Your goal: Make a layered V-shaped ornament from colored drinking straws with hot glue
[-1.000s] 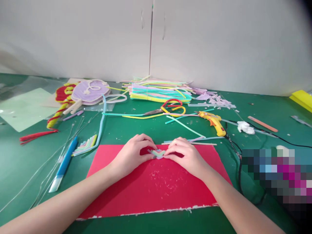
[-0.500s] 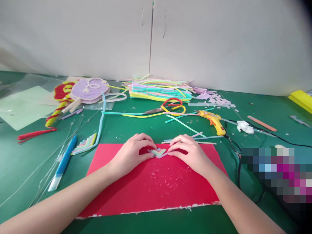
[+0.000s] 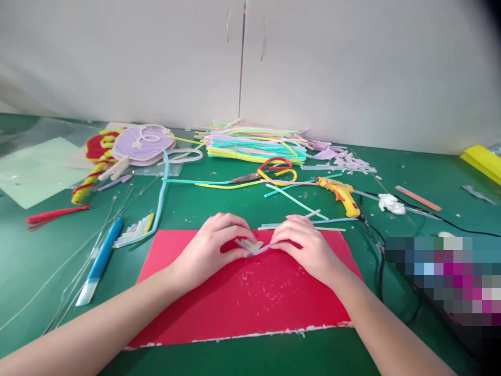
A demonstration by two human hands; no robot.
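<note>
Over the red board (image 3: 235, 297), my left hand (image 3: 217, 240) pinches a small V-shaped piece of nested pastel pipe cleaners (image 3: 252, 245) between thumb and fingers. Facing it, my right hand (image 3: 303, 243) has its thumb and fingertips closed on the end of a lilac pipe cleaner (image 3: 262, 251). This strip runs along the lower edge of the V, between both hands. My fingers cover part of the piece. Behind my right hand lie loose pipe cleaner lengths (image 3: 332, 229), and a lilac end sticks up past its knuckles.
Scissors (image 3: 250, 177) and a yellow glue gun (image 3: 340, 196) with its cord lie behind my hands. A pipe cleaner bundle (image 3: 250, 149) rests at the back. To the left are a blue pen-like tool (image 3: 104, 256), a striped stepped piece (image 3: 136, 230) and a lilac fan-shaped craft (image 3: 143, 146).
The V-shaped piece has tilted slightly in my left fingers. More of the lilac strip shows apart from it, towards my right hand. The camera view has shifted a little.
</note>
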